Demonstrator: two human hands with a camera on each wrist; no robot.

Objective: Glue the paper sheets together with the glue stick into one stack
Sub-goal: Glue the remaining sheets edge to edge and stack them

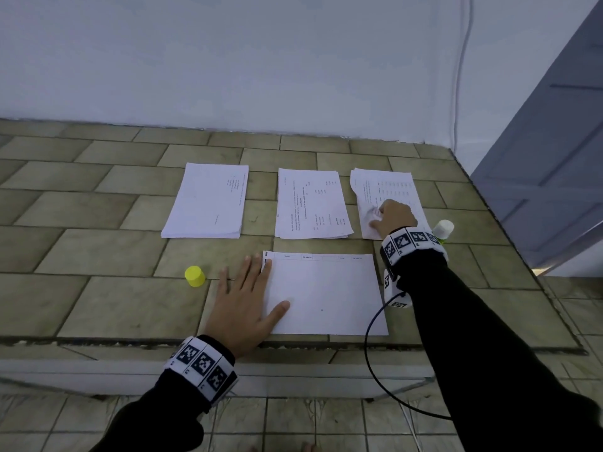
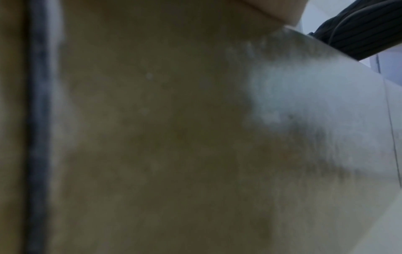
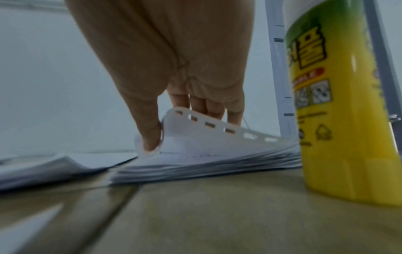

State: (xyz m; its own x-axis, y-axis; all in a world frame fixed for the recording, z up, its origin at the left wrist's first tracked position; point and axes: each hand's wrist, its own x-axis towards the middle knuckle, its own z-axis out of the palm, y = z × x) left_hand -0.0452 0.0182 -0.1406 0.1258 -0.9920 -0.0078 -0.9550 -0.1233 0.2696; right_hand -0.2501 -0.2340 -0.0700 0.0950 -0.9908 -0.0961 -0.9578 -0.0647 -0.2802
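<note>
At the tiled counter [image 1: 98,256], my right hand [image 1: 393,216] reaches to the far-right pile of printed paper [image 1: 391,187], its thumb and fingers [image 3: 204,106] pinching up the near edge of the top sheet [image 3: 195,135], which curls off the pile and shows a row of punched slots along its margin. My left hand [image 1: 244,298] lies flat with fingers spread wide, holding nothing, the index finger and thumb pressing on the left edge of the single sheet [image 1: 326,295] nearest me while the other fingers rest on the counter. That sheet lies close to the counter's front edge, mostly blank, with a thin printed strip along its far edge. Beyond it sit three piles in a row: the left pile [image 1: 205,200], the middle pile [image 1: 311,203] and the one under my right hand, each apart from its neighbour. The glue stick [image 3: 339,106] stands upright on the counter just right of the right-hand pile, beside my right wrist, its body yellow and green with printed lettering and its white top uncapped in the head view. Its yellow cap [image 1: 194,276] stands on the counter left of my left hand, well apart from the stick. The left wrist view is a blur of tile and white paper. A black cable [image 1: 370,353] loops down from my right wrist past the counter edge.
</note>
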